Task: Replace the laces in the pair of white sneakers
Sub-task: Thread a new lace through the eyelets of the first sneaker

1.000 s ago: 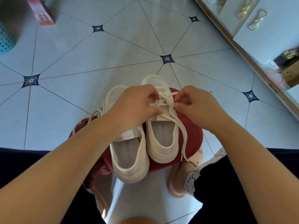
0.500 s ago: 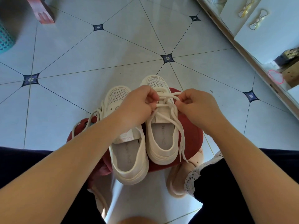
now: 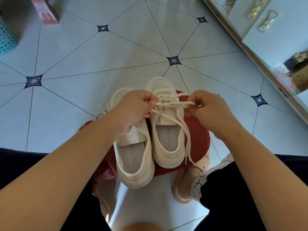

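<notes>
Lace pinched, L hand, R hand — sneaker heel overhangs stool

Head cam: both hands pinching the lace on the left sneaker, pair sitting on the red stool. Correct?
Not quite. The head view shows the left hand and right hand pinching the lace on the right sneaker, not the left sneaker. The pair does sit on the red stool.

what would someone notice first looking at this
The left hand and right hand each pinch a cream lace stretched across one white sneaker at centre. It sits beside the other sneaker on a red stool, over pale floor tiles with dark star insets.
</notes>
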The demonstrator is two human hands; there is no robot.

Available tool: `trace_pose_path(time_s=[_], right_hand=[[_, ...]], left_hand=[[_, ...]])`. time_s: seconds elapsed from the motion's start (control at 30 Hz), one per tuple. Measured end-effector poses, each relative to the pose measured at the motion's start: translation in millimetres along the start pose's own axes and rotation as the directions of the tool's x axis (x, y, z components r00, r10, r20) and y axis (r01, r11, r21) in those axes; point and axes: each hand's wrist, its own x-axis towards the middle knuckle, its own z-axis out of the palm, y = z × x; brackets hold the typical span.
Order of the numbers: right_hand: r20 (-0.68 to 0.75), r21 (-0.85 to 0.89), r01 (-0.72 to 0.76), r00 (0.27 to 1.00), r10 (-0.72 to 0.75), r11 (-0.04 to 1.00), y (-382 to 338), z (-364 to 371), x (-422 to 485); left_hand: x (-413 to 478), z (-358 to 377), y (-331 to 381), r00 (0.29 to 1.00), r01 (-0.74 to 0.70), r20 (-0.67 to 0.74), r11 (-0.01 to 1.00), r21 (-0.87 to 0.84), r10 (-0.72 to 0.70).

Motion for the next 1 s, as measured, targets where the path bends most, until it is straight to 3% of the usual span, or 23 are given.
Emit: trace_pose_path(time_s=[0.07,0.13,0.23,0.37,0.47,0.57,0.77,0.87,1.0], right_hand=[[0.024,-0.071,0.000,1.000,0.002,0.997,1.9,-0.2,-0.6],[0.042,-0.123,0.030,0.999,-0.025,0.992,0.2,1.0,-0.3],[0.098,-0.068,0.049,0.994,-0.042,0.996,-7.0,-3.7,1.7],[0.198,0.075,0.039,0.979,-0.053,0.996,-15.0,-7.9,3.2],[0.034,0.044,0.095,0.995,-0.097,0.995,-16.0,-0.4,3.0],[-0.062,0.114,0.021,0.998,-0.014,0.993,-12.2,-3.5,2.5],[0.014,0.192,-0.048,0.999,0.047,0.980,-12.1,-7.2,-0.8],[0.024,0.278,-0.141,0.990,0.139,0.950,-12.3,-7.9,1.2],[0.129,0.461,-0.281,0.960,0.250,0.841,-8.9,-8.4,0.9]], left_hand=[[-3.2,-8.4,-1.5,0.990,0.036,0.140,0.994,-0.103,-0.021],[-5.1,-11.9,-1.6,0.975,0.038,0.220,0.995,-0.088,-0.018],[-5.6,-8.8,1.6,0.989,-0.013,0.146,0.984,0.175,-0.013],[-2.0,1.9,4.4,0.985,-0.175,0.062,0.914,0.366,0.164],[-0.1,-0.5,5.8,0.979,-0.203,0.066,0.931,0.303,0.192],[-0.8,-9.9,5.1,0.987,-0.152,0.096,0.952,0.267,0.131],[0.0,-11.7,3.0,0.986,-0.143,0.127,0.950,0.279,0.111],[-0.7,-13.1,0.0,0.985,-0.123,0.132,0.986,0.109,0.108],[-0.1,-29.1,-5.6,0.934,-0.134,0.334,0.991,-0.009,0.129]])
